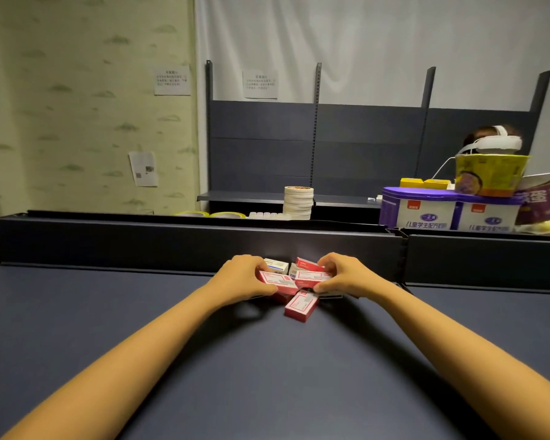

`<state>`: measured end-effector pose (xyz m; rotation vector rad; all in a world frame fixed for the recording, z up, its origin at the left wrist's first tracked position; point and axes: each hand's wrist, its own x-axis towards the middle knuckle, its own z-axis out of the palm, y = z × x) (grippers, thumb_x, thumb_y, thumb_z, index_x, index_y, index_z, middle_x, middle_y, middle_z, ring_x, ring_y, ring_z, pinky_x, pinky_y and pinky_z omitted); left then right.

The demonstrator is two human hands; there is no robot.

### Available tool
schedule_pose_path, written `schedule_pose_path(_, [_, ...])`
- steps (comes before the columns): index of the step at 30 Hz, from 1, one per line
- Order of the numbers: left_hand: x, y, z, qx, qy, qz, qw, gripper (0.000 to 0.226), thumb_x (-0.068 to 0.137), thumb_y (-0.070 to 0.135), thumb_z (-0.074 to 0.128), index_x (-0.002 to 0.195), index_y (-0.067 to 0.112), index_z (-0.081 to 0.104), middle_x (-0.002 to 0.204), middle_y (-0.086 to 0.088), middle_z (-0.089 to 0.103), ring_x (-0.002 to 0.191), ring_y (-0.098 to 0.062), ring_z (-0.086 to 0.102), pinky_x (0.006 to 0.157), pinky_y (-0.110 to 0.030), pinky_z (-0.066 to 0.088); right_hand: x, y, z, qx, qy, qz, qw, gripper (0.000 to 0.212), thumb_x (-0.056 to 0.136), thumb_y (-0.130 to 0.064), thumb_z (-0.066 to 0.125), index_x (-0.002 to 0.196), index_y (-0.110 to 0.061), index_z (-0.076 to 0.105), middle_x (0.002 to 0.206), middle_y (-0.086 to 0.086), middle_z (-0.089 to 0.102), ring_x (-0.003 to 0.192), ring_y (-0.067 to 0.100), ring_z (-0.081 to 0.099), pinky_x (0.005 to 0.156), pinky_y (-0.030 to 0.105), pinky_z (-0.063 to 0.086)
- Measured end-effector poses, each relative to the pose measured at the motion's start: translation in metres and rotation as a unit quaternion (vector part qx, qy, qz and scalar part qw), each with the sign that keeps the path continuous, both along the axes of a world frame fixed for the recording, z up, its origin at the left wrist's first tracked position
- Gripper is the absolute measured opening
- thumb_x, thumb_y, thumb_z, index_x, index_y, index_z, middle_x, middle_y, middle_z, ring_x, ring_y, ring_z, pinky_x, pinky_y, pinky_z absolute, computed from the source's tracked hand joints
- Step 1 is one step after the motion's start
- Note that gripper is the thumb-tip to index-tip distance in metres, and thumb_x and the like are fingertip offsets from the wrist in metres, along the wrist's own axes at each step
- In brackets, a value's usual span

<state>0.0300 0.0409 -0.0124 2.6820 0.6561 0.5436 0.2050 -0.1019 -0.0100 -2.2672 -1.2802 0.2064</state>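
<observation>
Several small red-and-white boxes lie in a loose pile on the dark blue table, close to its raised back wall. My left hand grips one red box at the pile's left side, fingers curled over its far edge. My right hand grips another red box on the right side. One more red box lies loose in front of the pile, angled toward me. A white box sits behind, partly hidden by my left fingers.
A dark back wall borders the table. Beyond it stand a stack of white tape rolls, purple-lidded tins and a yellow carton at the right. A person wearing a white headset sits behind those.
</observation>
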Motion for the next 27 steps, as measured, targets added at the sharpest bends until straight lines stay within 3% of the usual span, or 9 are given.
schedule_pose_path(4, [-0.006,-0.005,0.005,-0.062,-0.041,-0.006,0.997,0.043,0.074,0.032,0.075,0.112,0.014,0.064,0.112,-0.004,0.067,0.089,-0.011,0.062,0.073,-0.020,0.051,-0.003,-0.020,0.012,0.011,-0.003,0.018,1.000,0.040,0.076,-0.030,0.073,0.111,-0.010,0.065,0.116,0.007,0.063,0.094,0.013,0.055,0.076,0.022,0.048])
schedule_pose_path(10, [0.003,-0.048,0.020,-0.057,-0.056,-0.081,0.994,0.042,0.076,0.032,0.074,0.112,0.014,0.064,0.109,0.000,0.067,0.091,-0.011,0.061,0.077,-0.023,0.052,-0.005,-0.079,0.049,-0.017,0.016,0.000,1.000,0.036,0.079,-0.024,0.071,0.112,-0.011,0.063,0.102,0.001,0.061,0.097,0.016,0.057,0.079,0.023,0.047])
schedule_pose_path(15, [0.033,-0.110,0.029,-0.055,-0.056,-0.158,0.984,0.040,0.077,0.036,0.072,0.112,0.020,0.063,0.110,0.002,0.065,0.088,-0.007,0.060,0.071,-0.013,0.049,0.007,-0.151,0.074,-0.044,0.025,-0.024,0.998,0.028,0.079,-0.025,0.070,0.106,-0.018,0.064,0.095,-0.005,0.064,0.089,0.011,0.059,0.074,0.018,0.047])
schedule_pose_path(20, [0.065,-0.176,0.039,-0.085,-0.050,-0.227,0.969,0.035,0.079,0.038,0.070,0.109,0.023,0.062,0.094,0.012,0.060,0.077,-0.001,0.059,0.059,-0.009,0.044,0.020,-0.229,0.086,-0.044,0.037,-0.036,0.998,0.030,0.079,-0.023,0.070,0.107,-0.015,0.063,0.098,-0.001,0.066,0.088,0.011,0.060,0.074,0.019,0.047])
schedule_pose_path(25, [0.093,-0.235,0.040,-0.111,-0.064,-0.259,0.957,0.030,0.078,0.037,0.071,0.103,0.025,0.062,0.093,0.013,0.062,0.085,-0.004,0.063,0.072,-0.015,0.052,0.045,-0.295,0.087,-0.051,0.042,-0.032,0.997,0.029,0.079,-0.025,0.069,0.106,-0.016,0.065,0.098,0.000,0.067,0.086,0.010,0.059,0.075,0.020,0.048])
schedule_pose_path(27, [0.103,-0.255,0.036,-0.118,-0.059,-0.263,0.956,0.028,0.078,0.036,0.070,0.102,0.027,0.060,0.090,0.017,0.060,0.084,-0.001,0.062,0.067,-0.011,0.050,0.058,-0.317,0.086,-0.058,0.052,-0.025,0.997,0.031,0.076,-0.029,0.070,0.105,-0.019,0.066,0.100,0.000,0.069,0.091,0.012,0.061,0.081,0.024,0.048])
